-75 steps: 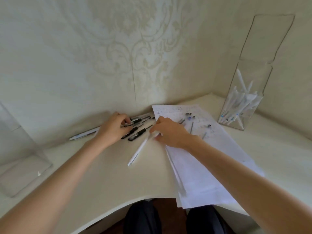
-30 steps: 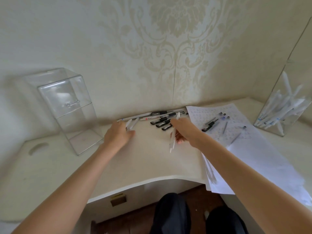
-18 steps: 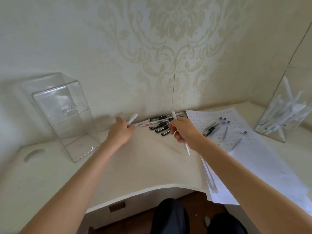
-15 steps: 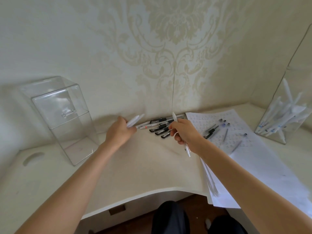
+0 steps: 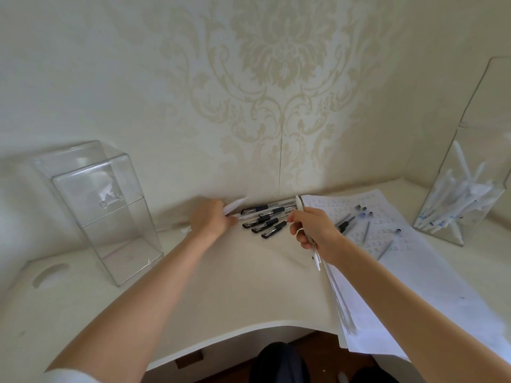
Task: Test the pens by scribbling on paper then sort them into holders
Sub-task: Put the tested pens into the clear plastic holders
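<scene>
My left hand [image 5: 211,221] grips a white pen [image 5: 235,205] whose end pokes out toward the wall. My right hand [image 5: 315,230] is closed around another white pen [image 5: 316,259], held upright with its tip above the fingers. Between the hands, several black-grip pens [image 5: 269,218] lie in a row on the desk by the wall. A stack of paper [image 5: 414,272] with scribbles lies to the right, with loose pens and caps [image 5: 365,217] on it. A clear holder [image 5: 464,200] at the far right holds several white pens. Another clear holder [image 5: 102,211] stands at the left.
The cream desk [image 5: 235,286] curves inward at its front edge, with my legs below. Patterned wallpaper rises right behind the pens. A cutout handle [image 5: 49,273] sits in the desk's left end.
Both hands have lifted a white pen each off the desk. The view swung left, bringing the left clear holder into sight. The left hand's pen has dropped lower toward the row of pens.
</scene>
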Action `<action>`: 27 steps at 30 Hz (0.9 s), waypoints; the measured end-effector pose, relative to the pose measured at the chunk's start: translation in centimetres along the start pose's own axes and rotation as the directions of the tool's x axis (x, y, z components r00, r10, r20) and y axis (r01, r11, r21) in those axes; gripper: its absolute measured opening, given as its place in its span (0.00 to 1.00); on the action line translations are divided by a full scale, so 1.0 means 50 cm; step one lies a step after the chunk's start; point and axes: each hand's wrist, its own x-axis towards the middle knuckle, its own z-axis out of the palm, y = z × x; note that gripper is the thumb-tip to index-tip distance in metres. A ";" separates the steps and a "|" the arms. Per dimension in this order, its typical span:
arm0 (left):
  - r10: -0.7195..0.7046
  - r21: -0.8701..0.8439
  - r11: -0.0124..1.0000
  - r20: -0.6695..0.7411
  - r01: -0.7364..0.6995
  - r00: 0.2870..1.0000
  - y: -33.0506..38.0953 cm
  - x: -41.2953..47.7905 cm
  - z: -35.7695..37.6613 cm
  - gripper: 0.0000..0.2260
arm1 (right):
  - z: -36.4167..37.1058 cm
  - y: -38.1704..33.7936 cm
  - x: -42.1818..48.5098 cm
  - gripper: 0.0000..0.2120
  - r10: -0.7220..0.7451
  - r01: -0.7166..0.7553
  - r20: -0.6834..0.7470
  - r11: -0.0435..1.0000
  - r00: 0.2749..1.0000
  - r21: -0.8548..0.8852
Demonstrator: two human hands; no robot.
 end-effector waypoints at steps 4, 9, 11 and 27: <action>-0.051 -0.001 0.999 0.037 0.051 0.998 -0.031 -0.021 -0.008 0.11 | 0.023 0.005 -0.003 0.07 0.000 0.000 0.023 1.000 1.000 -0.006; -0.097 0.063 0.994 0.195 0.086 0.976 -0.065 -0.058 -0.038 0.16 | 0.074 0.002 -0.016 0.06 -0.007 0.018 0.086 0.993 0.996 -0.119; -0.086 0.073 0.995 0.250 0.070 0.964 -0.073 -0.067 -0.047 0.17 | 0.091 -0.001 -0.022 0.06 -0.016 0.041 0.144 0.984 0.989 -0.174; 0.286 -0.500 0.866 0.440 -0.032 0.851 -0.017 -0.106 -0.048 0.10 | 0.108 0.014 0.015 0.13 0.193 -0.210 0.085 0.931 0.977 0.299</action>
